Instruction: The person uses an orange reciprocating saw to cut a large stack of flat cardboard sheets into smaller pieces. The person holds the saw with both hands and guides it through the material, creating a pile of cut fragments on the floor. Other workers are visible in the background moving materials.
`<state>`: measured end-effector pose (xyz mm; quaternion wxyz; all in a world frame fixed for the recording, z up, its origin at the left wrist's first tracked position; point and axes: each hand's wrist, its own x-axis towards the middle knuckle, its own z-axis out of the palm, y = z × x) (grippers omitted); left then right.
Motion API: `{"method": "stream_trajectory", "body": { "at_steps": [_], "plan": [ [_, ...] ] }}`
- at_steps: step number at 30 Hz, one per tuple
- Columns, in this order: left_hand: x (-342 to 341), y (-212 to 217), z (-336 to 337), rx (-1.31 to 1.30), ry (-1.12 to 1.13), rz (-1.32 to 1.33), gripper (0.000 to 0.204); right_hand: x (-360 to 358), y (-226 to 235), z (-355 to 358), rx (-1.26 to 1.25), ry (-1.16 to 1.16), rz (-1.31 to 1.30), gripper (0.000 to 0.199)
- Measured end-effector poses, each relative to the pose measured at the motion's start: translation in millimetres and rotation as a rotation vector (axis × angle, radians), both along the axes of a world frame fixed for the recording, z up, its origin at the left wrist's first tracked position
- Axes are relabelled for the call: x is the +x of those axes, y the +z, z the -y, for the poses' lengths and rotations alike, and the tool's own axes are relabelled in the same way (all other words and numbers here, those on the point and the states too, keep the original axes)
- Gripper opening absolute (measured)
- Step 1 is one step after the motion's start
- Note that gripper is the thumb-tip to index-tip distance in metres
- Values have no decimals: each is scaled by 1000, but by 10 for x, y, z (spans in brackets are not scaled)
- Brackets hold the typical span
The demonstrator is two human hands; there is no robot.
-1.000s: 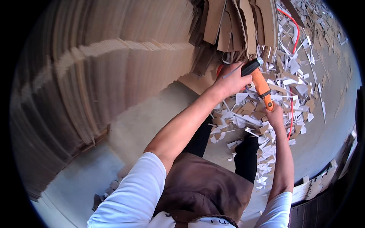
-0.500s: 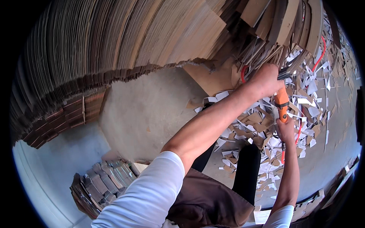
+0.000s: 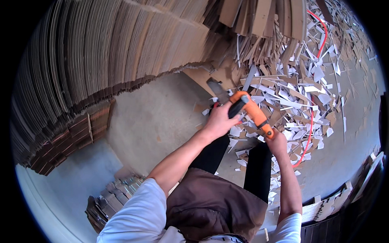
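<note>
An orange power tool is held between my two hands, over the floor in front of my knees. My left hand wraps round its black side handle near the front end. Around the rear end of the orange body my right hand is closed, covering that part. A dark grey flat piece sticks out by the tool's front, just beyond my left hand; how it joins the tool is hard to make out. The tool is apart from the big stack of cardboard sheets at the upper left.
Cardboard strips hang from the stack's right end. Brown and white scraps litter the floor beneath. A red hose runs through them on the right. Bundled cardboard lies at lower left, more cardboard at lower right.
Both hands have drawn the tool away from the hanging strips, leftward and nearer to me. It is now turned with its front end toward the upper left.
</note>
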<state>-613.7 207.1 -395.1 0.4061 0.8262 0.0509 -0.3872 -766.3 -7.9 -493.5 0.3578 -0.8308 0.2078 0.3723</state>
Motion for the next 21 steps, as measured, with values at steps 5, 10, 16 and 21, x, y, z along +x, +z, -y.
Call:
{"method": "stream_trajectory", "body": {
  "at_steps": [5,10,16,21],
  "plan": [
    [269,-166,-269,164,-86,130,27,276,-160,-329,-17,5,54,23],
    [515,-381,-271,190,-134,113,26,343,-381,-463,-18,-61,60,24],
    [496,-426,-375,160,-122,90,25,355,-412,-612,-30,-82,79,25],
    [517,-465,-399,201,-178,116,25,302,-339,-602,-30,-92,21,25]
  ]
}}
